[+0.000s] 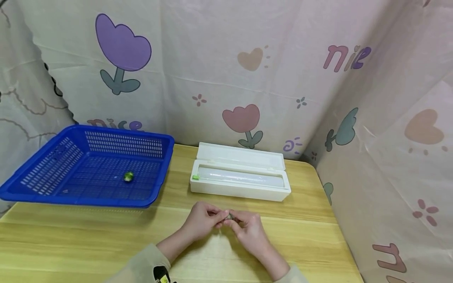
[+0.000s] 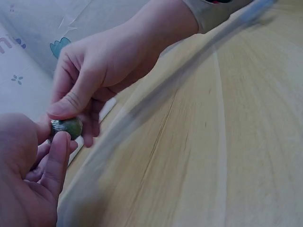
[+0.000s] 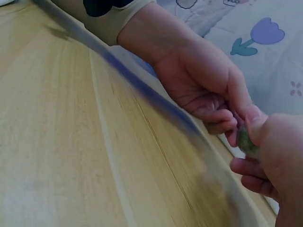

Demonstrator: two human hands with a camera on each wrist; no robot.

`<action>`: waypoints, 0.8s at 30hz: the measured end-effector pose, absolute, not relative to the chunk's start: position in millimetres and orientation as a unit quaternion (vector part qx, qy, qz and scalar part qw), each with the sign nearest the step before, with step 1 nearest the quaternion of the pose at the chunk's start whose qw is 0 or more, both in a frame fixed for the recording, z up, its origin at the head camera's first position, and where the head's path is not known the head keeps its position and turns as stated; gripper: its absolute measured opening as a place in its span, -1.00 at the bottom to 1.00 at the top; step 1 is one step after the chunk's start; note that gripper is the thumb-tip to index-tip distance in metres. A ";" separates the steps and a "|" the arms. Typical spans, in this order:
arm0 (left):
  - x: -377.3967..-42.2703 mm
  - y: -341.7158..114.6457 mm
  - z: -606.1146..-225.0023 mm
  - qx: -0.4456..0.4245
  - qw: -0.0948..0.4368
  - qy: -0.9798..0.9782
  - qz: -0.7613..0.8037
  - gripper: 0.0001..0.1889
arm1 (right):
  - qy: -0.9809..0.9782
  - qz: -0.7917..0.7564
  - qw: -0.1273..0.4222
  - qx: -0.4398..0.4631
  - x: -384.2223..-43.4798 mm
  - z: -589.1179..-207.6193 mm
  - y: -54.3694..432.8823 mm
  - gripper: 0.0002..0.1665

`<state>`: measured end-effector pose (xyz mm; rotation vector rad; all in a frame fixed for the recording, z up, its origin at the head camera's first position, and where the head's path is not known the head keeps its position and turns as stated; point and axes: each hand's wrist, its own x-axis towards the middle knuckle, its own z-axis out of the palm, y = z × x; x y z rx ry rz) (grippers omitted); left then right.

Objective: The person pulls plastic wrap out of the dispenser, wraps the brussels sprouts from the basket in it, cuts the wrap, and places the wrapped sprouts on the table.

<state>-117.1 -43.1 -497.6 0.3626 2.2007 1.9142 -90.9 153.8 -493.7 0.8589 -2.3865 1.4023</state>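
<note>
Both hands meet over the table in front of the body. Between them is a small, round, dark green fruit-like thing (image 1: 230, 216), with a shiny film look on it in the left wrist view. My left hand (image 1: 203, 221) pinches it from one side with thumb and fingers. From the other side my right hand (image 1: 250, 231) pinches it too, thumb on top. The fingers cover much of it in the right wrist view. A similar shiny green round thing (image 1: 128, 176) lies in the blue plastic basket (image 1: 106, 202) at the left.
Behind the hands stands a long white cling film dispenser (image 1: 240, 191), its lid (image 1: 240, 154) raised. Its film roll (image 1: 242, 177) shows, and a green slider (image 1: 196, 177) sits at its left end. Printed cloth (image 1: 198, 47) hangs behind and right of the wooden table (image 1: 70, 239).
</note>
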 end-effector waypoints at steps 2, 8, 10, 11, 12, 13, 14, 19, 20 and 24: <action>-117.7 -42.4 -498.1 0.111 0.111 0.733 0.662 -0.70 | -0.825 0.459 0.130 0.302 -90.5 -491.9 152.7 -0.58; -119.1 -40.9 -495.4 0.120 0.123 0.720 0.673 -0.66 | -0.844 0.419 0.146 0.301 -88.3 -487.2 152.2 -0.45; -118.8 -41.3 -494.1 0.127 0.137 0.713 0.676 -0.67 | -0.845 0.422 0.144 0.296 -88.1 -486.4 153.7 -0.48; -118.4 -41.7 -493.5 0.132 0.144 0.710 0.676 -0.67 | -0.843 0.425 0.147 0.296 -88.3 -486.4 154.9 -0.49; -117.9 -42.2 -492.9 0.136 0.149 0.707 0.677 -0.67 | -0.840 0.433 0.146 0.294 -88.5 -486.2 156.7 -0.50; -117.3 -42.7 -492.7 0.141 0.154 0.704 0.679 -0.68 | -0.838 0.441 0.146 0.285 -88.4 -486.2 159.0 -0.52; -116.5 -43.4 -492.2 0.145 0.159 0.701 0.680 -0.68 | -0.837 0.449 0.147 0.277 -88.2 -485.9 162.4 -0.53; -113.9 -54.1 -489.8 0.172 0.155 0.720 0.654 -0.66 | -0.830 0.493 0.165 0.203 -83.9 -485.0 192.4 -0.55; -113.8 -58.2 -488.7 0.176 0.150 0.728 0.646 -0.65 | -0.830 0.499 0.169 0.185 -83.1 -484.9 200.6 -0.56; -113.2 -76.3 -483.2 0.184 0.132 0.751 0.621 -0.65 | -0.842 0.500 0.183 0.086 -80.7 -487.7 236.2 -0.61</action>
